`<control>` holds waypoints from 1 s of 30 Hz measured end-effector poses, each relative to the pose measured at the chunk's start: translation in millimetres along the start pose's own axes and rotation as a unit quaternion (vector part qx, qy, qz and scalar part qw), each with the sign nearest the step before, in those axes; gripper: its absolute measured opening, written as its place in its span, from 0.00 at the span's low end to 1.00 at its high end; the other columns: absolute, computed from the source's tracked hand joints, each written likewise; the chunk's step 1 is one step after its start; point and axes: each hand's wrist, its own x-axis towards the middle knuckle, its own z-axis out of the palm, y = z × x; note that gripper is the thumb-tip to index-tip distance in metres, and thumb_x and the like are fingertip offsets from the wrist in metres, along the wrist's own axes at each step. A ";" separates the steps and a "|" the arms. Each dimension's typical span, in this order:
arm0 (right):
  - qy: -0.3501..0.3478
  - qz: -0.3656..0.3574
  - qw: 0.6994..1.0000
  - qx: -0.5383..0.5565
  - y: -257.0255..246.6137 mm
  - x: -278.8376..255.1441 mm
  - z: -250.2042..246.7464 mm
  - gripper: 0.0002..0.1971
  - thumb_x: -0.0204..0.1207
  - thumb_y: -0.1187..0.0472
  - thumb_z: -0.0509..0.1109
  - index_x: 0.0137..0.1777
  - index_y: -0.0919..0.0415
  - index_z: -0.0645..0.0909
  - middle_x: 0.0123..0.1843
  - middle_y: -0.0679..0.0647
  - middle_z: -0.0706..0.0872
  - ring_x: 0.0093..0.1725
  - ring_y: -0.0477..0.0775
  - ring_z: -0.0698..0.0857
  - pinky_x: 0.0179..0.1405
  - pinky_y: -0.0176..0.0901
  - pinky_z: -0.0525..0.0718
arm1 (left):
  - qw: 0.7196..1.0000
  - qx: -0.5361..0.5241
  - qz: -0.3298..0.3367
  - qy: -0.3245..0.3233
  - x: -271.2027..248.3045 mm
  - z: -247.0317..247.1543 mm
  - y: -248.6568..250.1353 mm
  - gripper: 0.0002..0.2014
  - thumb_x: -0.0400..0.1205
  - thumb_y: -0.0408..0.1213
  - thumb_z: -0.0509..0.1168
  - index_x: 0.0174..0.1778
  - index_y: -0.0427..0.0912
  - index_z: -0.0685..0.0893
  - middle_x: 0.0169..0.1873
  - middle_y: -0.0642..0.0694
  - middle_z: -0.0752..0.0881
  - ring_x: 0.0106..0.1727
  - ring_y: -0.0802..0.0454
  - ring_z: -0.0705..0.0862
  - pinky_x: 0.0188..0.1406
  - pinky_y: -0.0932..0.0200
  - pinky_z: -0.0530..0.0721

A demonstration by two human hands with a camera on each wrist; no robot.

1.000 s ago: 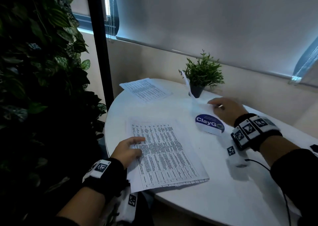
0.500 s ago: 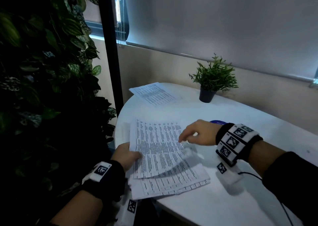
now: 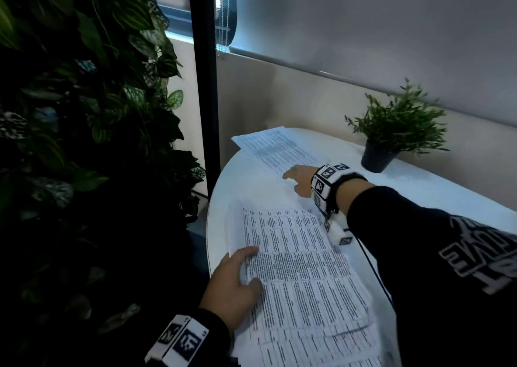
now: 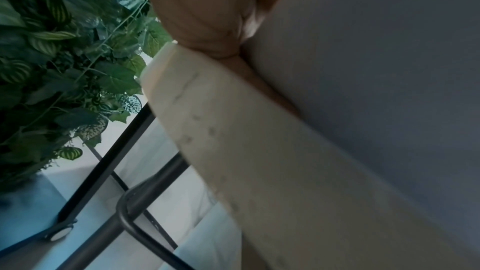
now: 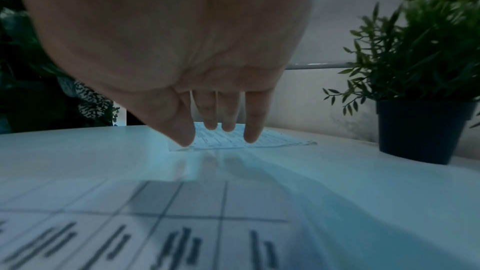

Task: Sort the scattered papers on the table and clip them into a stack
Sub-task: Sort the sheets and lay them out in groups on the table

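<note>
A stack of printed sheets (image 3: 302, 280) lies at the near edge of the white table (image 3: 436, 187). My left hand (image 3: 237, 280) rests flat on the stack's left edge, fingers and thumb spread over the paper. A separate printed sheet (image 3: 277, 148) lies at the far left of the table. My right hand (image 3: 298, 178) reaches out to that sheet's near corner with straight fingers; in the right wrist view the fingertips (image 5: 250, 139) hang just over the far sheet (image 5: 241, 140) and hold nothing. The left wrist view shows only the palm (image 4: 202, 7) against the table's edge (image 4: 233, 151).
A small potted plant (image 3: 391, 131) stands at the back of the table, right of the far sheet. A wall of leafy plants (image 3: 70, 115) and a black post (image 3: 205, 87) stand close on the left. Table legs (image 4: 135, 202) show below the edge.
My right hand let go of the sheet it laid on the stack and moved away to the far sheet. The left hand stayed on the stack. The view swung left.
</note>
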 end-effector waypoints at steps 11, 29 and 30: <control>0.007 0.034 0.998 -0.059 -1.9 28.9 -3.5 0.31 0.76 0.52 0.71 0.77 0.61 0.67 0.74 0.60 0.75 0.72 0.62 0.74 0.70 0.49 0.73 | 1.000 -0.004 -0.013 -0.015 2.4 0.2 -6.8 0.25 0.79 0.32 0.65 0.68 0.62 0.76 0.75 0.51 0.69 0.79 0.55 0.63 0.74 0.65 0.61; 0.100 0.170 0.980 0.011 32.9 -170.3 -4.8 0.20 0.77 0.64 0.63 0.68 0.64 0.78 0.67 0.61 0.80 0.64 0.62 0.80 0.62 0.50 0.82 | 0.999 -0.032 -0.024 -0.020 6.3 -2.0 4.9 0.16 0.77 0.24 0.66 0.55 0.47 0.87 0.53 0.51 0.82 0.53 0.54 0.81 0.54 0.65 0.76; 0.110 0.151 0.982 0.031 13.4 -186.7 -0.1 0.19 0.76 0.64 0.62 0.67 0.64 0.79 0.66 0.61 0.81 0.64 0.62 0.81 0.63 0.50 0.82 | 0.998 -0.041 -0.031 -0.021 6.5 -0.3 6.7 0.15 0.77 0.24 0.65 0.56 0.43 0.87 0.52 0.48 0.84 0.48 0.52 0.81 0.50 0.64 0.77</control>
